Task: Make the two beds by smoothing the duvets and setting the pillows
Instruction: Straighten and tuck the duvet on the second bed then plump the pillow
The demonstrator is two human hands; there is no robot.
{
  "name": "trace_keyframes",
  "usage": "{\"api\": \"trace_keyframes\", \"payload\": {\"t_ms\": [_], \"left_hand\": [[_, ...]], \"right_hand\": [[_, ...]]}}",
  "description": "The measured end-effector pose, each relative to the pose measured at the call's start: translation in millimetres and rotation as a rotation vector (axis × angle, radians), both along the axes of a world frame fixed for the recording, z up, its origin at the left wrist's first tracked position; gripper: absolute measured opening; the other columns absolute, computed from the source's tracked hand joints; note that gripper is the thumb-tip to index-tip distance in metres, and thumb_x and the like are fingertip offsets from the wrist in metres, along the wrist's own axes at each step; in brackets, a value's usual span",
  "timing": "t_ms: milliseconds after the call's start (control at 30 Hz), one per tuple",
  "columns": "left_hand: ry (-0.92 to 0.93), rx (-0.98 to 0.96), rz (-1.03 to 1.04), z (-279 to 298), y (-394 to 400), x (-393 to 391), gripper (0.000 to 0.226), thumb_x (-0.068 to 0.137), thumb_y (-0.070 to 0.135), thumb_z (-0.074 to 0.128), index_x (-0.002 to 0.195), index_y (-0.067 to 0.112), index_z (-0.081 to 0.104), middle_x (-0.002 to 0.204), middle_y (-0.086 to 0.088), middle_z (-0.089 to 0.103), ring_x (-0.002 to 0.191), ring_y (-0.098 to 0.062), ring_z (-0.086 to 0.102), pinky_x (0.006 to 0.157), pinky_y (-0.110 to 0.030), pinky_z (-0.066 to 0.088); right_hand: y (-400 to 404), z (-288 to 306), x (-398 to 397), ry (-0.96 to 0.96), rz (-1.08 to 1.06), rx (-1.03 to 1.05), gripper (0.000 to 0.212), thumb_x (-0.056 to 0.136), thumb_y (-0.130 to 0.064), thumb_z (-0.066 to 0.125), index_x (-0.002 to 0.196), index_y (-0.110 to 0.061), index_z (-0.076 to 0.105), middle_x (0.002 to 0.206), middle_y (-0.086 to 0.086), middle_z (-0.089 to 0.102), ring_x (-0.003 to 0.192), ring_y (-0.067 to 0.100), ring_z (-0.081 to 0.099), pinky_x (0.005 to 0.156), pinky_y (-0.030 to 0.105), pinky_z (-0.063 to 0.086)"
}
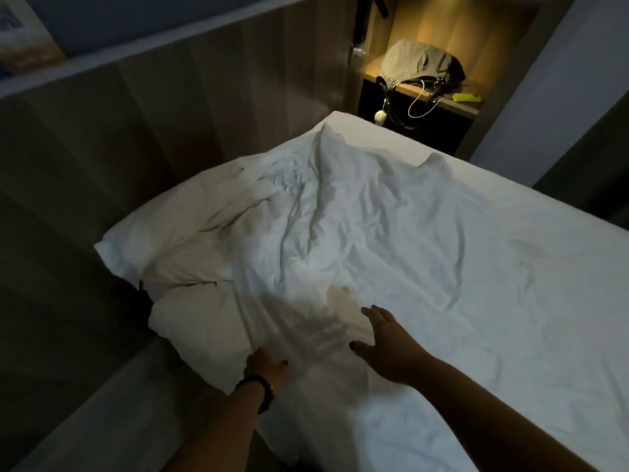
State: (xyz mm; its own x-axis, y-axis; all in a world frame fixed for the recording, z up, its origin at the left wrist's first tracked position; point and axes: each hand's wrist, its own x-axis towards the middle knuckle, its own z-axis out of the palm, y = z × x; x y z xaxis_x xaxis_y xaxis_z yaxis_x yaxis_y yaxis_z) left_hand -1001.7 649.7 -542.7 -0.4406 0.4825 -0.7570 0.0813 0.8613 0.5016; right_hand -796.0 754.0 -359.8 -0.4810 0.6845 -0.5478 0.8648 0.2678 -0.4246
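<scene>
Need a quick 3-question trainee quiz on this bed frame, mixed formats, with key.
1. True or false: the right hand lies with straight fingers on the duvet.
2. Where is the pillow? A) against the headboard B) on the shelf C) on the floor
3. Fill in: the grey bag sits on the lit ____.

Key: 1 true; 2 A; 3 shelf. The left hand touches the duvet's near edge; its grip cannot be told.

Wall: you face pale wood panelling (211,83), dim, with a framed picture (23,35) resting on its ledge.
Niche: warm light fills your wooden shelf (452,103), holding a grey bag (422,66).
Right: a plain grey wall (558,97).
</scene>
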Motion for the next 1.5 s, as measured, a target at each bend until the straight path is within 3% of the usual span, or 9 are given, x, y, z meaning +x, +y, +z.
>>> {"api": "trace_keyframes", "payload": {"t_ms": [333,567,667,800,967,1100,1267,1433,1500], "left_hand": [[-0.436,0.026,0.69,-1,15,-18,0.125,0.053,0.059,0.084,0.15,0.011,0.022,0.143,-0.012,0.043,0.117,-0.03,0.053,0.093,-0.038,0.05],[-0.416,0.245,0.377,88,45,0,0.027,0.091,0.032,0.062,0.112,0.017,0.054,0.118,-0.008,0.059,0.097,-0.026,0.059,0.084,-0.036,0.051],[-0.372,0.469,0.258,128,64,14,0.018,0.084,0.033,0.068,0.089,0.019,0.059,0.102,-0.008,0.067,0.093,-0.026,0.064,0.084,-0.041,0.055],[-0.373,0.641,0.06,173,84,30,0.044,0.075,0.042,0.071,0.091,0.003,0.06,0.092,-0.009,0.068,0.086,-0.021,0.066,0.074,-0.032,0.053],[-0.553,0.604,0.066,196,88,39,0.02,0.093,0.032,0.059,0.079,0.019,0.052,0.078,0.0,0.06,0.072,-0.012,0.059,0.061,-0.024,0.045],[-0.798,0.466,0.348,200,81,42,0.048,0.087,0.052,0.058,0.12,0.018,0.053,0.121,-0.009,0.056,0.102,-0.024,0.059,0.079,-0.038,0.05],[-0.916,0.557,0.809,186,66,28,0.068,0.08,0.055,0.065,0.125,0.007,0.048,0.127,-0.018,0.051,0.089,-0.031,0.06,0.082,-0.05,0.047],[-0.716,0.727,0.677,218,59,52,0.028,0.098,0.033,0.047,0.103,0.009,0.061,0.086,-0.008,0.071,0.067,-0.018,0.07,0.058,-0.027,0.056],[-0.49,0.716,0.576,235,60,72,0.031,0.097,0.026,0.047,0.116,0.004,0.059,0.099,-0.011,0.067,0.076,-0.02,0.067,0.07,-0.029,0.054]], "right_hand": [[-12,-40,-49,-0.047,-0.023,-0.092,0.072,0.095,-0.04,0.054,0.152,-0.019,0.016,0.16,0.006,0.009,0.145,0.025,0.02,0.115,0.031,0.024],[-46,-36,-62,-0.094,-0.022,-0.081,0.104,0.08,-0.055,0.066,0.153,-0.028,-0.004,0.161,0.002,-0.004,0.147,0.025,0.014,0.115,0.037,0.029],[-57,-29,-60,-0.04,-0.171,0.067,0.12,0.07,-0.057,0.073,0.153,-0.023,-0.006,0.161,0.004,0.0,0.145,0.025,0.019,0.113,0.038,0.033],[-44,-5,-42,0.187,-0.411,0.343,0.063,0.076,-0.019,0.07,0.134,-0.016,0.048,0.125,0.009,0.061,0.111,0.03,0.06,0.085,0.035,0.05],[0,44,-3,0.284,-0.505,0.425,0.015,0.08,-0.006,0.067,0.094,-0.01,0.07,0.091,0.012,0.072,0.088,0.033,0.066,0.07,0.026,0.04],[-3,74,17,0.37,-0.484,0.435,0.015,0.082,-0.006,0.062,0.085,-0.019,0.069,0.081,0.003,0.07,0.082,0.025,0.066,0.063,0.026,0.041],[-27,101,54,0.442,-0.423,0.468,0.013,0.076,-0.009,0.059,0.075,-0.02,0.066,0.071,-0.003,0.066,0.07,0.015,0.062,0.057,0.022,0.043],[-55,103,101,0.451,-0.302,0.434,0.013,0.064,-0.022,0.051,0.07,-0.016,0.06,0.064,-0.001,0.063,0.064,0.018,0.061,0.057,0.035,0.045],[-61,103,132,0.475,-0.277,0.418,0.008,0.066,-0.021,0.053,0.069,-0.015,0.058,0.064,-0.001,0.062,0.064,0.017,0.06,0.057,0.034,0.044]]}}
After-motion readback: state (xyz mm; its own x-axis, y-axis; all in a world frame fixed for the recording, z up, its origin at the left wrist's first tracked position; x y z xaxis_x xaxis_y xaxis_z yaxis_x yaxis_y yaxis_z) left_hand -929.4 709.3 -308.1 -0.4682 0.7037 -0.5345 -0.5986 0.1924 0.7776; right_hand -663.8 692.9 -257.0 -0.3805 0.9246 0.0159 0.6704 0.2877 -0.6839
